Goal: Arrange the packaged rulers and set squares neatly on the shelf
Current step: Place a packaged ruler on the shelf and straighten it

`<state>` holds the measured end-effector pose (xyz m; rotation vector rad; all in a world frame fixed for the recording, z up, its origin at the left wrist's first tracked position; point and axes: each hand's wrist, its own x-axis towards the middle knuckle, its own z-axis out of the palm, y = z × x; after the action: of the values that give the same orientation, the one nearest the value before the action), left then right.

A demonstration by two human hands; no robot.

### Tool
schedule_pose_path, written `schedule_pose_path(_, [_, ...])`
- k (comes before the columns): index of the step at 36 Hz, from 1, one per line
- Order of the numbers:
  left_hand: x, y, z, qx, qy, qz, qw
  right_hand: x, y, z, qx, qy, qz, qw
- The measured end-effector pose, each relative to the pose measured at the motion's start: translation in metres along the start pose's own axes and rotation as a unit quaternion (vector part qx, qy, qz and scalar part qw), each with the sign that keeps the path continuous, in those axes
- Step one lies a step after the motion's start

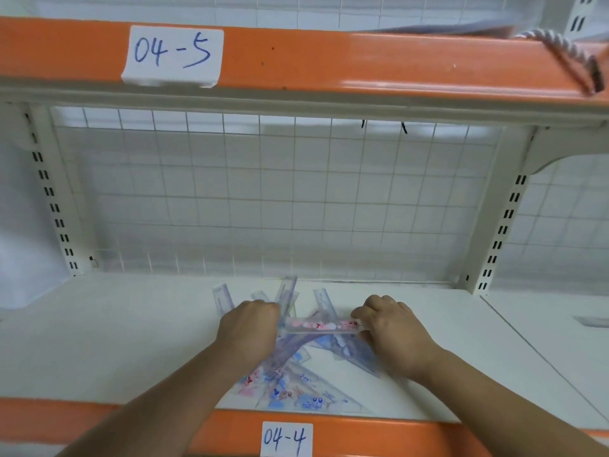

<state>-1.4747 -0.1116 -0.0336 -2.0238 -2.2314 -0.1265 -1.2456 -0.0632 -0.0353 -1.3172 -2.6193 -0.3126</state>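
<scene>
1. A white wire grid (276,192) forms the back panel.
2. Above the grid, a paper label reading "04-5" (173,54) is stuck on an orange rail (362,61).
3. Above the grid's right end, a twisted rope (560,44) lies over that rail.
4. Below the grid, a smaller label reads "04-4" (286,438).
5. Slotted uprights flank the grid, one on the left (49,192) and one on the right (504,225).

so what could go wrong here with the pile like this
The loose pile of packs lies right at the front edge of the shelf; nudging it could tip some off. The left hand and right hand grip only the ends of the pink ruler pack, so it may flex or slip.
</scene>
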Motion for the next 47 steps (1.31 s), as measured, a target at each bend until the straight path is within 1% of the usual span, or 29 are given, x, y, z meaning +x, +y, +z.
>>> schedule_pose_path(7, [0.008,0.029,0.0,-0.005,0.012,0.054,0.998,-0.028,0.022,-0.008,-0.009,-0.011,0.05,0.999])
schedule_pose_path(15, [0.01,0.075,-0.004,-0.022,0.006,0.08,0.997,-0.063,0.062,-0.015,-0.01,-0.01,0.099,0.995])
schedule_pose_path(19, [0.01,0.108,-0.008,-0.014,-0.012,0.089,0.996,-0.084,0.089,-0.019,-0.016,-0.007,0.113,0.993])
schedule_pose_path(24, [0.008,0.166,-0.018,-0.01,-0.038,0.104,0.994,-0.121,0.133,-0.025,-0.024,-0.01,0.123,0.992])
schedule_pose_path(32, [-0.007,0.279,-0.022,-0.025,-0.022,0.125,0.992,-0.199,0.224,-0.044,-0.025,0.009,0.137,0.99])
schedule_pose_path(41, [-0.03,0.401,-0.027,-0.034,-0.031,0.131,0.99,-0.286,0.317,-0.066,-0.05,-0.026,0.158,0.986])
schedule_pose_path(47, [-0.033,0.464,-0.032,-0.03,-0.039,0.152,0.987,-0.324,0.365,-0.071,-0.047,-0.028,0.174,0.983])
